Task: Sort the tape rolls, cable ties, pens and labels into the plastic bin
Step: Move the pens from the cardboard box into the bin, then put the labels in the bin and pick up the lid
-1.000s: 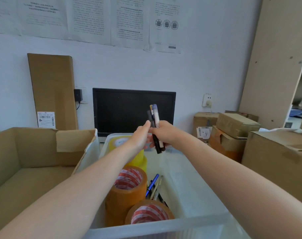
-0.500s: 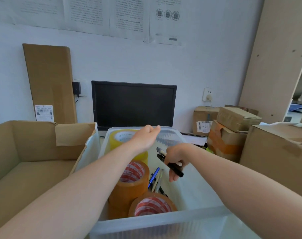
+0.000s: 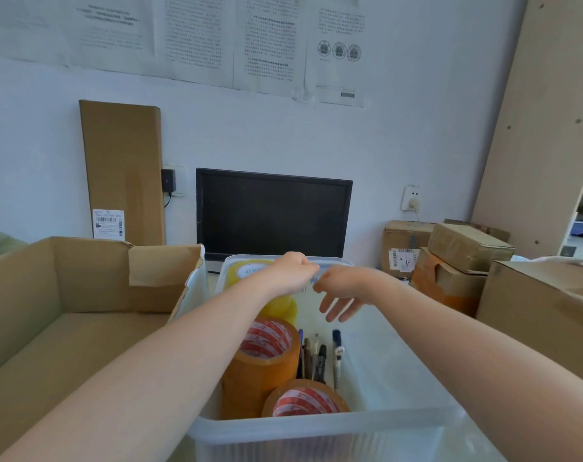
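Right hand (image 3: 341,296) empty, fingers spread and hanging loose over bin (image 3: 316,426); half a second back it gripped a bundle of pens; pens (image 3: 318,356) now lie on the bin floor, just beside the tape rolls (image 3: 267,348). Left hand (image 3: 295,271) near the far rim, fingers curled under, palm hidden; cannot tell if it holds anything. Judgement: this pen drop is done; tape and pens are in; no cable ties or labels visible in the bin, so those likely remain.
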